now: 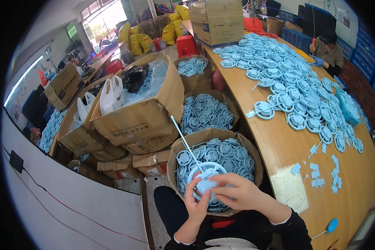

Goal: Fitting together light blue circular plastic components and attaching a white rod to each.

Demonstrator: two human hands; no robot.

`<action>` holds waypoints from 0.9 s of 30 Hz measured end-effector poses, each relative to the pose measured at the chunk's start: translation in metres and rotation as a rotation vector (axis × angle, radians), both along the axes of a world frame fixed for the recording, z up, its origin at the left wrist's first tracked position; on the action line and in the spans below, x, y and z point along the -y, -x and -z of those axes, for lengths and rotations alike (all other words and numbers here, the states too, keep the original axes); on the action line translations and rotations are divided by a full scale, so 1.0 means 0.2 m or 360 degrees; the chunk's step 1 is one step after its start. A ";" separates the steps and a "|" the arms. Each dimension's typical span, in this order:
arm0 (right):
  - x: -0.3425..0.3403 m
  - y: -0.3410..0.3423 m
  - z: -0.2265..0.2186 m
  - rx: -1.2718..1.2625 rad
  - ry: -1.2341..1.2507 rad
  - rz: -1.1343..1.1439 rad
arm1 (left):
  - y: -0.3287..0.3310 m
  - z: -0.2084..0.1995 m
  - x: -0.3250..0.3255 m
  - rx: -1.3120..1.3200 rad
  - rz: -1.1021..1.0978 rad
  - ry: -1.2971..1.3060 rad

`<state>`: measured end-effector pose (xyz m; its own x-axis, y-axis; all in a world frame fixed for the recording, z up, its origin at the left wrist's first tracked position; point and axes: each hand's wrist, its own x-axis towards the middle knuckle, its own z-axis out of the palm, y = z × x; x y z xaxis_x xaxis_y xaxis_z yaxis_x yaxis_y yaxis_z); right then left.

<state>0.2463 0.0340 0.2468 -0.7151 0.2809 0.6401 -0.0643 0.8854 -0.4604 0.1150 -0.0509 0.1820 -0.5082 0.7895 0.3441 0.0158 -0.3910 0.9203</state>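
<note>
Above an open carton, both my hands are on a light blue plastic ring-shaped part [190,178] with a long thin stick pointing up and to the left. My left hand [196,204] grips the lower left of the ring between thumb and fingers. From the right, my right hand [236,192] has its fingers pressed together at the flat rectangular piece [207,183] in the ring's middle. The fingertips partly hide that piece. Just below, the round-mouthed carton [257,166] is filled with similar light blue ring parts [231,152].
At right a wooden table [254,125] bears a big heap of ring parts [287,71], small flat blue pieces [335,175], a pale sheet [289,189] and a blue round-headed stick [331,225]. Cartons [131,121] stand at left. A co-worker [329,52] sits across the table.
</note>
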 end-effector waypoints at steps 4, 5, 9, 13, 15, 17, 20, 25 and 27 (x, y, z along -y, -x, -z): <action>-0.02 -0.05 -0.12 -0.0075 0.0343 0.0272 | 0.01 0.01 0.01 0.0165 0.0038 -0.0076; -0.03 -0.05 -0.13 -0.0090 0.0475 0.0276 | 0.01 0.01 0.02 0.0142 0.0059 -0.0061; -0.05 -0.07 -0.08 -0.0014 0.0703 0.0172 | -0.01 0.00 0.02 0.0081 0.0124 -0.0071; -0.05 -0.04 -0.08 0.0034 0.0786 0.0102 | 0.03 -0.01 0.03 0.0127 0.0149 -0.0092; -0.06 -0.03 -0.07 0.0017 0.0752 0.0115 | 0.04 -0.02 0.03 0.0198 0.0176 -0.0083; -0.07 -0.03 -0.01 -0.0002 0.0864 0.0209 | 0.04 0.00 0.02 0.0051 0.0165 -0.0028; -0.09 -0.06 0.00 -0.0040 0.1528 0.0134 | 0.04 0.06 0.01 -0.0065 0.0146 0.0046; -0.09 -0.07 0.11 0.0349 0.1421 -0.0039 | -0.02 0.08 0.00 0.0130 0.0145 0.0046; -0.07 -0.05 0.07 0.0397 0.1626 0.0045 | 0.00 0.08 0.01 0.0134 0.0224 0.0154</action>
<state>0.2564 0.0490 0.2325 -0.7788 0.6228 -0.0748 0.1496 0.0686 -0.9864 0.1147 -0.0522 0.1664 -0.4140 0.8823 0.2239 -0.1115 -0.2933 0.9495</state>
